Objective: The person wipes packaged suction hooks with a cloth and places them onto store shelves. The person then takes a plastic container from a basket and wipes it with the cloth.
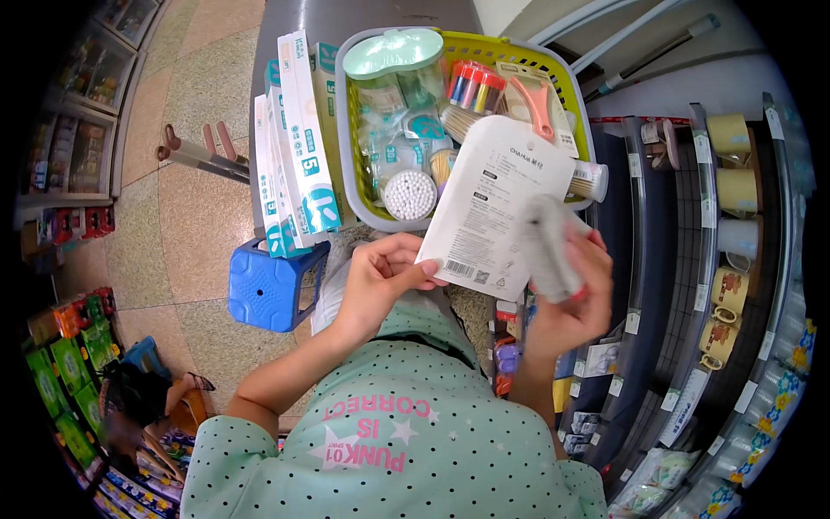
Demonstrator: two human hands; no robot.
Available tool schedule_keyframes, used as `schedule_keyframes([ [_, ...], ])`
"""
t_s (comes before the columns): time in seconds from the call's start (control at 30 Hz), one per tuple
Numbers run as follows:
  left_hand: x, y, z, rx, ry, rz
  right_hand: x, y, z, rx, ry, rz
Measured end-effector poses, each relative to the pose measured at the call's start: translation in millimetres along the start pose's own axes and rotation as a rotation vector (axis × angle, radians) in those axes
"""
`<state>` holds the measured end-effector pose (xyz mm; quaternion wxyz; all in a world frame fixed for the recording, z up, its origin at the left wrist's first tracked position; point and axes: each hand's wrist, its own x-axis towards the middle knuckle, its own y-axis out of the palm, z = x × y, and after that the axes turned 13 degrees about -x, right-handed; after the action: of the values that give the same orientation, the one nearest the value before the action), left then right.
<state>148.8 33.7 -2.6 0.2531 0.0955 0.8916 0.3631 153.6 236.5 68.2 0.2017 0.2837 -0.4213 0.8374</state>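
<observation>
My left hand (386, 275) pinches the lower left corner of a white cardboard package (497, 195), its printed back with text and a barcode facing me. My right hand (573, 290) is closed around a grey cloth (548, 246), blurred by motion, in front of the package's right side. Behind the package stands a yellow-green and grey basket (348, 130). In it are a clear tub with a mint lid (393, 54), a round box of cotton swabs (410, 195), a red-topped container (476, 85) and a pink-handled tool (533, 108) on a card.
Long white boxes (304, 138) stand left of the basket on a grey surface (367, 12). A blue stool (273, 285) is below them on the tiled floor. Shelves with mugs (728, 290) line the right. A person (147, 398) is at the lower left.
</observation>
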Motion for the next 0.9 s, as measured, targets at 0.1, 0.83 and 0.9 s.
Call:
schedule_keyframes([
  [0.1, 0.0, -0.2, 3.4, -0.020, 0.007, -0.013, 10.8, 24.3, 9.6, -0.119, -0.123, 0.159],
  [0.83, 7.9, -9.7, 17.6, -0.054, 0.064, -0.058, 28.7, 84.1, 26.4, -0.315, -0.249, 0.502],
  [0.9, 9.1, -9.8, 17.9, -0.070, 0.062, -0.057, 24.4, 67.6, 37.8, -0.300, -0.246, 0.612],
])
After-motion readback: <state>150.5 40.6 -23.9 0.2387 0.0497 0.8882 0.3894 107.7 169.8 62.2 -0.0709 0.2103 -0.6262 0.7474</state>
